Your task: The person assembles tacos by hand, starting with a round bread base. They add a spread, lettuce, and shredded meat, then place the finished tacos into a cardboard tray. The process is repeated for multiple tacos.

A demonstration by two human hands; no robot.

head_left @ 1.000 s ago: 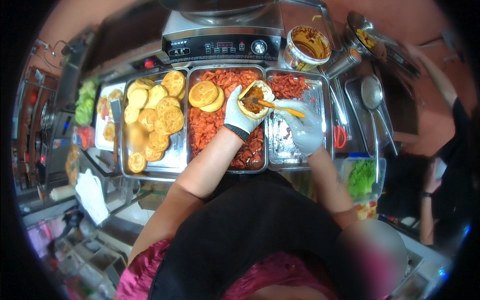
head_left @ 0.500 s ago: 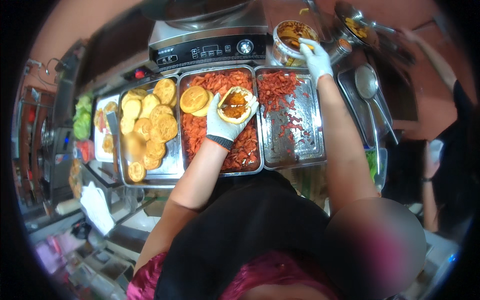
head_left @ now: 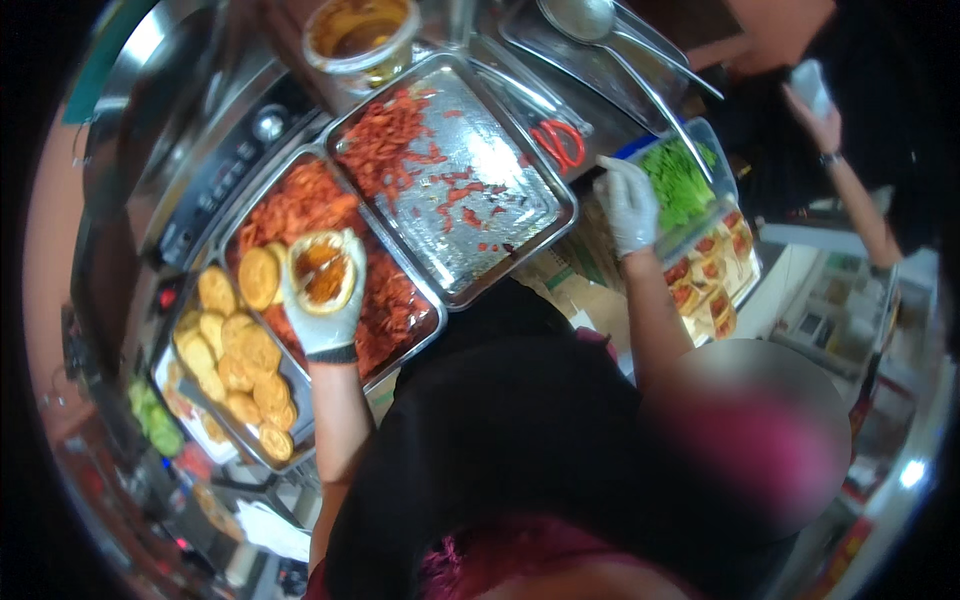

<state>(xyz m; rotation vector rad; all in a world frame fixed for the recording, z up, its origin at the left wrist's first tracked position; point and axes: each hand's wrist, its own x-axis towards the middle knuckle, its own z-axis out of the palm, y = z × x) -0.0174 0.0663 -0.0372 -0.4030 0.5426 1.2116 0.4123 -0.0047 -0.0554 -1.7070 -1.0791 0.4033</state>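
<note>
Left hand: the white-gloved left hand (head_left: 328,330), dark band at its wrist, is above the meat tray, its fingers curved around a round pale bread and gripping it by the sides.
Opened bread: the round pale bread (head_left: 294,278) rests in that hand, its open face up, a glossy orange-brown sauce (head_left: 328,285) spread within its rim.
Right hand: the thin white-gloved right hand (head_left: 632,208) is well apart from the bread, just beside the lettuce box; its fingers are loosely extended and close together, with nothing seen in their grip. Whether they touch the box I cannot tell.
Meat tray: the rectangular steel tray (head_left: 436,312) beneath the bread carries chopped red meat (head_left: 300,205); golden round breads (head_left: 259,278) lie on it just beside the left hand.
Steel tray of scraps: a second rectangular steel tray (head_left: 490,165) adjoins it, red pieces gathered mostly toward its far left corner.
Bread tray: another steel tray (head_left: 303,400), on the other side of the meat, holds overlapping golden flat breads (head_left: 240,345).
Sauce tub: a round white tub (head_left: 366,62), brown-smeared inside, stands beyond the scraps.
Lettuce box: a clear plastic box (head_left: 727,165) holds green lettuce (head_left: 680,185).
Scissors: red looped handles (head_left: 560,145) lie between the scraps tray and the box.
</note>
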